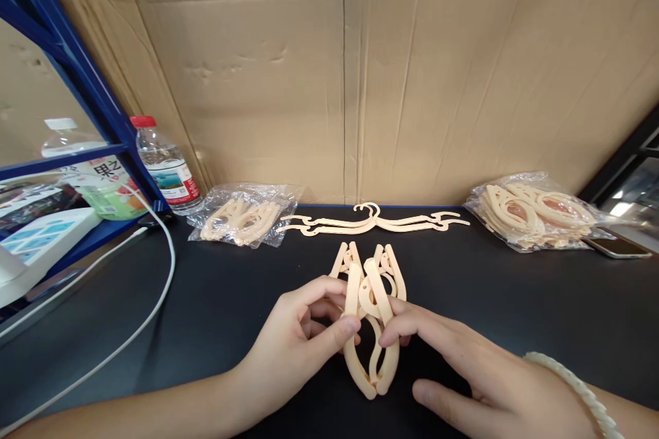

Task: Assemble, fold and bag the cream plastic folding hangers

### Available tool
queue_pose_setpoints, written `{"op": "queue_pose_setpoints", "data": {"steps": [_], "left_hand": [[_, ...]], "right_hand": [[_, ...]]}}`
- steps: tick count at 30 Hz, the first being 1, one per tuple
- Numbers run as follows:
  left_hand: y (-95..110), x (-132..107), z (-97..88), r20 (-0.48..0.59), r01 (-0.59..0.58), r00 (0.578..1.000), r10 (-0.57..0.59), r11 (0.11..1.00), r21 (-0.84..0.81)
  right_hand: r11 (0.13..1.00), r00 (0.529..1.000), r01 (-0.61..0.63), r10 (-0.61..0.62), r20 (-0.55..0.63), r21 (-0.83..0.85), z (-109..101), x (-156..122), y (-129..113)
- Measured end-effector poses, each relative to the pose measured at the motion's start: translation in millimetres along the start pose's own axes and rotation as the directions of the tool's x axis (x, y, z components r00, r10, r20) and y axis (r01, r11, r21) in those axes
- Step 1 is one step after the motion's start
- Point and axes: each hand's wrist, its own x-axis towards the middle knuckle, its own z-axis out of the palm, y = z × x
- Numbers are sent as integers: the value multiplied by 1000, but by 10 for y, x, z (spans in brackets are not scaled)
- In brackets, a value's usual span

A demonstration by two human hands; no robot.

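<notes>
Head view: folded hanger (354, 288) sits mid-table, just in front of the person, standing on its edge w/ looped end toward the camera and two forked tips pointing away. Peach/cream plastic, smooth, thin curved strips w/ open cut-outs; how many pieces are stacked is hard to tell.

Left hand (291, 343) comes in from lower left, wrist low, fingers curled; thumb and index pinch the hanger's left strip, other fingers tucked behind it and partly hidden. Right hand (463, 370) lies flatter, palm down, index and middle fingertips pressing the hanger's right side, thumb spread wide apart and lying near the table, not gripping. Pale beaded bracelet (576, 384) on that wrist, cut off at the frame edge.

Table (515, 302) is matte black. Behind the hanger, unfolded hangers (412, 223) lie flat, same plastic, hook at centre. Clear crinkly left bag (241, 219) and right bag (530, 212) each hold more folded ones; count not readable. Phone (615, 247) beside the right bag, partly under it. White cable (154, 302) curves across the left side. Water bottle (167, 168) w/ red cap stands by a blue shelf (77, 75); shelf contents blurred. Creased cardboard wall (360, 82) backs it all.
</notes>
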Motion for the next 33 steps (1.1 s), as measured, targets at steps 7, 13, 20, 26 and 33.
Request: {"op": "queue_pose_setpoints", "data": {"steps": [7, 13, 20, 26, 33], "left_hand": [[62, 9, -54, 9, -48, 999, 49, 997, -67], [136, 225, -453, -303, -88, 943, 138, 981, 173], [-25, 450, -766, -282, 243, 950, -135, 887, 393], [60, 330, -670, -166, 163, 984, -71, 742, 650], [209, 167, -758, -11, 50, 997, -75, 546, 836]], "right_hand": [[1000, 999, 3, -3, 43, 11, -36, -29, 23], [991, 985, -49, 69, -158, 126, -87, -32, 246], [958, 908, -83, 186, -374, 275, -200, 63, 503], [949, 876, -118, 239, -419, 293, -276, 69, 624], [981, 890, -139, 184, -417, 136, -293, 83, 681]]}}
